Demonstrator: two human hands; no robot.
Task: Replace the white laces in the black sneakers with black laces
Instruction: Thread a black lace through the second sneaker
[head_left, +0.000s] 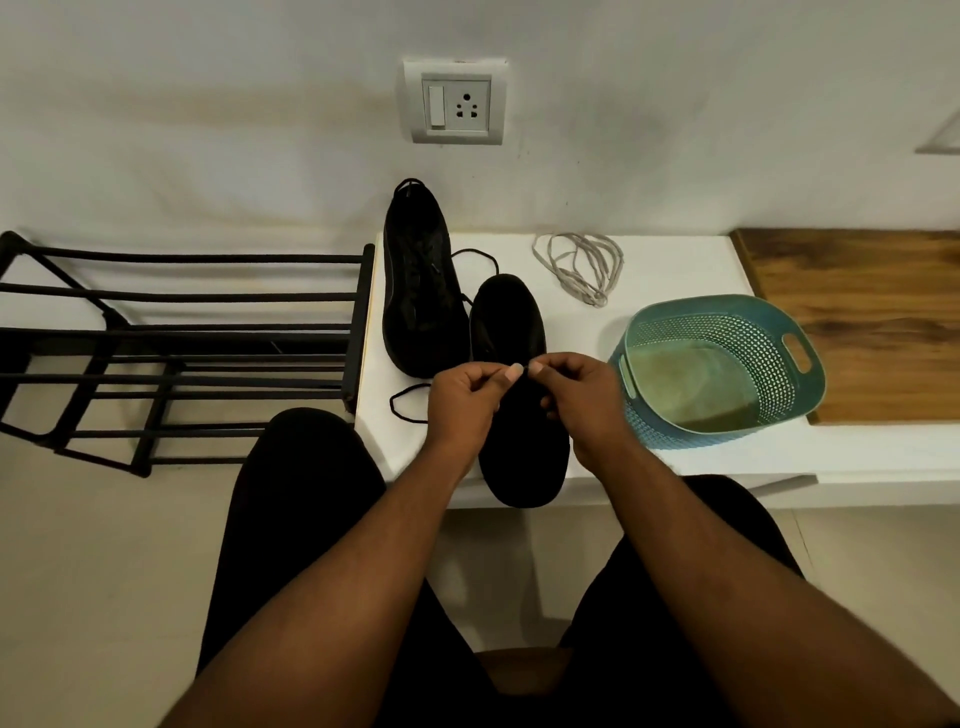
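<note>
Two black sneakers stand on the white counter (675, 260). The far sneaker (421, 291) leans against the wall with a black lace threaded through it. The near sneaker (514, 322) lies lengthwise, its heel over the counter's front edge. Above its middle, my left hand (467, 400) and my right hand (576, 395) meet fingertip to fingertip, both pinching a black lace (408, 405) whose loop trails out to the left on the counter. A bundle of white laces (582, 265) lies at the back of the counter.
A teal perforated basket (727, 364) sits right of the near sneaker, partly on a wooden board (872, 312). A black metal shoe rack (182, 343) stands left of the counter. A wall socket (457, 104) is above the shoes. My legs are under the counter's front edge.
</note>
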